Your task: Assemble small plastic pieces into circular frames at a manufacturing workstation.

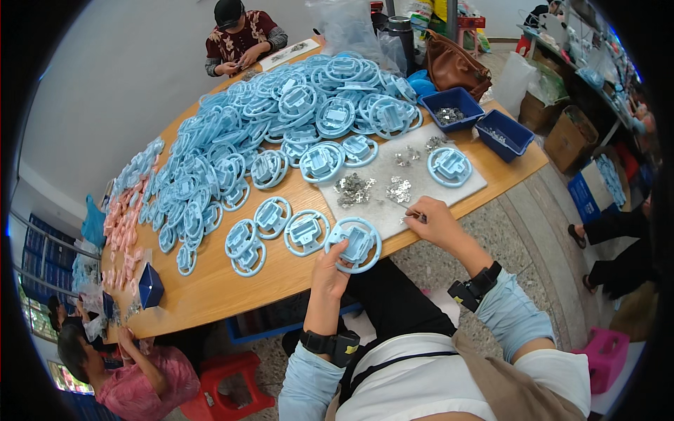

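My left hand grips a light blue plastic toy steering wheel by its rim, at the table's near edge. Its hollow centre faces up. My right hand has its fingers pinched together at the near edge of the white board; something small and thin shows at the fingertips, too small to name. Just beyond those fingers lie piles of small silvery metal pieces, with a larger pile to the left. Another blue wheel rests on the board's right part.
A big heap of blue wheels covers the far table, with pink parts at left. Two dark blue bins stand at right, holding metal pieces. One person works across the table, another at lower left near a red stool.
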### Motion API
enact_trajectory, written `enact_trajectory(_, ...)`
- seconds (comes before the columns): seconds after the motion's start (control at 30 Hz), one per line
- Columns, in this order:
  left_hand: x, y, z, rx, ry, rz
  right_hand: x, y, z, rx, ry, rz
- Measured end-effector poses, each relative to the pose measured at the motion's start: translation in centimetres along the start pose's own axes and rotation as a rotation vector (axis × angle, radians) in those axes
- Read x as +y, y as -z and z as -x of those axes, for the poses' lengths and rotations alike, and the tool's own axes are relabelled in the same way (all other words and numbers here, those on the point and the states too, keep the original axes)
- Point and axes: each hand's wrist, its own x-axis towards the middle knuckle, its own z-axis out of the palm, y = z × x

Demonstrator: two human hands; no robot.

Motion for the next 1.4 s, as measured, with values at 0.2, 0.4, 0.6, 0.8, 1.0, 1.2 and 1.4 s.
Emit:
enact_trajectory(0.2,-1.0,-0.4,0.1,0.018,-0.058,-0.048,-0.7,-1.5,-0.2,0.038,0.091,0.266)
enact_trajectory(0.4,-1.5,-0.6,0.1,0.073,-0.100,-0.056,-4.3,-2.4,-1.5,-0.084,-0.028,-0.193)
enact_trajectory(0.6,-1.9,-0.4,0.0,0.130,-0.112,-0.132,-4.5,-6.4,-2.7,0.052,0.093,-0.258)
enact_trajectory(0.8,-1.7,-0.4,0.2,0.080,-0.133,-0.165,-5.3,-6.0,-2.4,0.030,0.083,-0.197)
enact_trajectory(1.0,-1.7,-0.2,0.1,0.077,-0.141,-0.116,-5.6,-6.3,-2.2,0.022,0.101,-0.186)
enact_trajectory(1.2,-1.7,-0.5,0.2,0.070,-0.148,-0.150,-5.7,-7.0,-1.7,0.118,0.243,-0.050)
enact_trajectory(1.4,-1.3,-0.3,0.3,0.014,-0.117,-0.231,-6.0,-7.1,-1.1,0.118,0.418,0.255)
